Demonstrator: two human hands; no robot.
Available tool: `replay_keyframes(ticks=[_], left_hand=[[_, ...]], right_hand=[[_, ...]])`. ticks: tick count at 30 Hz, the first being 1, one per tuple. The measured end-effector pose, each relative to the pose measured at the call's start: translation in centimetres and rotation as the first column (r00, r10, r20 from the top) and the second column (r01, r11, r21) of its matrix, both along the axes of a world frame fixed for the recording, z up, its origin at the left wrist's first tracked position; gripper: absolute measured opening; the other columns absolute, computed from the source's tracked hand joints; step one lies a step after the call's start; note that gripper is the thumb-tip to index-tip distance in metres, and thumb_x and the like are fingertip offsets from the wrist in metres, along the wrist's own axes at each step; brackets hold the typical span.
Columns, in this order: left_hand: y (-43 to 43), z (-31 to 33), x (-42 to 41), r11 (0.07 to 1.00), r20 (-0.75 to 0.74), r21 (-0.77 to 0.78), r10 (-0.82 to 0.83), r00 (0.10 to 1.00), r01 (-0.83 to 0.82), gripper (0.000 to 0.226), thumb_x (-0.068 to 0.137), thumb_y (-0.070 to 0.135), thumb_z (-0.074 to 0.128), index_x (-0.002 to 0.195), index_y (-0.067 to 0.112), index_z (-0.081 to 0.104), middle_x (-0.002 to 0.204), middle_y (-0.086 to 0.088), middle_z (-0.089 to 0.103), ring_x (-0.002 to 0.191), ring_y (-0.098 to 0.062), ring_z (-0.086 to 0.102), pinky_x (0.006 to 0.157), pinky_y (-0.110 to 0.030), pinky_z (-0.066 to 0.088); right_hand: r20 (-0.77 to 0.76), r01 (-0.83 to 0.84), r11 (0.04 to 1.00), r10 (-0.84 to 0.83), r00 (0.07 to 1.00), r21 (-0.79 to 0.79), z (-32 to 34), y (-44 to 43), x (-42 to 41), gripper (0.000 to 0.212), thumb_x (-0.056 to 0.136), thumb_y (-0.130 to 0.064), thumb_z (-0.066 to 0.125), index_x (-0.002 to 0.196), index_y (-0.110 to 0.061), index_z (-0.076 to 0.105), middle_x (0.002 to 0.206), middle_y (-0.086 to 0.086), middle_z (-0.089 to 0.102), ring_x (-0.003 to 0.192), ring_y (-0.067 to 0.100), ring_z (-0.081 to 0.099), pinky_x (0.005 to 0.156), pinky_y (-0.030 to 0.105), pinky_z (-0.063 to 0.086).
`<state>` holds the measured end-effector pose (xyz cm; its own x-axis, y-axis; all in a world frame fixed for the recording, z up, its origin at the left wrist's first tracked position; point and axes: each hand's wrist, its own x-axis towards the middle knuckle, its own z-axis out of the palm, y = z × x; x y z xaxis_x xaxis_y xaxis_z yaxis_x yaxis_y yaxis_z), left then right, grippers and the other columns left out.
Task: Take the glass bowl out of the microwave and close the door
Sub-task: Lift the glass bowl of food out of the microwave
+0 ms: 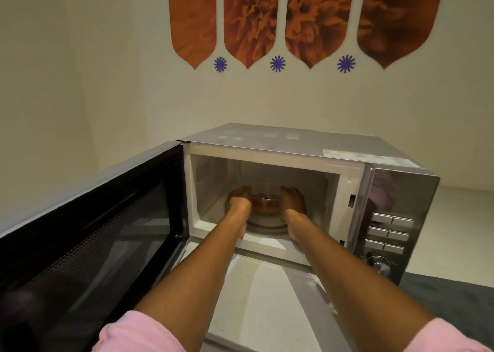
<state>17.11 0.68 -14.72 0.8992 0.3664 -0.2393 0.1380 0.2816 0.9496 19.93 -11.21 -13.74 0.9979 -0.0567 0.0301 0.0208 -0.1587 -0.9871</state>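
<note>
A silver microwave (401,191) stands on a white counter with its black door (93,231) swung wide open to the left. Inside, a glass bowl (265,204) with brownish food sits on the turntable. Both my arms reach into the cavity. My left hand (239,198) wraps the bowl's left side and my right hand (294,199) wraps its right side. The bowl's sides are hidden behind my hands. I cannot tell whether the bowl is lifted off the turntable.
The control panel with buttons and a dial (378,265) is on the microwave's right front. A white counter (267,306) lies below the opening, with a dark grey mat (454,301) at the right. A wall with orange decorations (294,23) rises behind.
</note>
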Motion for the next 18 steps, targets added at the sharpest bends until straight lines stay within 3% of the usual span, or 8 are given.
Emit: replay_keyframes(ticks=[3,6,12,15,18], left_hand=[[-0.1,-0.5,1.1,0.997,0.018,0.054,0.048,0.999,-0.049,0.041,0.105,0.040,0.043,0.127,0.017,0.069,0.122,-0.013,0.074,0.116,-0.032,0.066,0.109,-0.047,0.054],[-0.2,-0.5,1.5,0.998,0.028,0.041,0.047,0.998,-0.048,0.038,0.104,0.030,0.046,0.129,0.015,0.069,0.127,-0.016,0.074,0.115,-0.033,0.067,0.101,-0.043,0.055],[-0.7,0.2,0.3,1.000,0.034,-0.003,0.026,0.999,-0.026,0.032,0.108,0.031,0.044,0.125,0.018,0.068,0.123,-0.012,0.073,0.119,-0.033,0.066,0.108,-0.044,0.053],[-1.0,0.4,-0.3,0.999,0.023,-0.027,0.025,0.999,-0.025,0.035,0.107,0.033,0.046,0.130,0.017,0.068,0.127,-0.012,0.074,0.121,-0.033,0.067,0.114,-0.049,0.051],[-1.2,1.0,-1.0,0.995,0.016,-0.065,0.073,0.997,-0.071,0.037,0.106,0.025,0.045,0.135,0.011,0.065,0.128,-0.013,0.073,0.123,-0.031,0.066,0.114,-0.045,0.051]], right_hand=[[-0.004,0.003,0.999,-0.003,1.000,0.046,0.1,0.1,0.0,0.040,0.104,-0.037,0.038,0.129,-0.013,0.059,0.130,0.013,0.061,0.111,0.029,0.057,0.104,0.040,0.041],[-0.021,-0.003,0.996,0.004,1.000,0.091,0.1,0.0,0.2,0.041,0.105,-0.036,0.036,0.133,-0.013,0.057,0.133,0.013,0.059,0.118,0.030,0.055,0.099,0.035,0.038],[-0.090,0.033,0.989,-0.020,0.996,0.145,0.5,-0.2,0.0,0.042,0.105,-0.039,0.036,0.129,-0.012,0.058,0.129,0.013,0.061,0.118,0.033,0.056,0.109,0.045,0.041],[-0.135,0.044,0.989,-0.025,0.991,0.141,0.9,-0.6,-0.6,0.042,0.104,-0.040,0.034,0.126,-0.015,0.059,0.123,0.009,0.061,0.117,0.032,0.057,0.110,0.045,0.041],[-0.185,0.042,0.983,-0.008,0.983,0.178,1.0,-0.9,-1.7,0.039,0.103,-0.045,0.035,0.119,-0.021,0.060,0.123,0.010,0.064,0.112,0.028,0.058,0.107,0.043,0.043]])
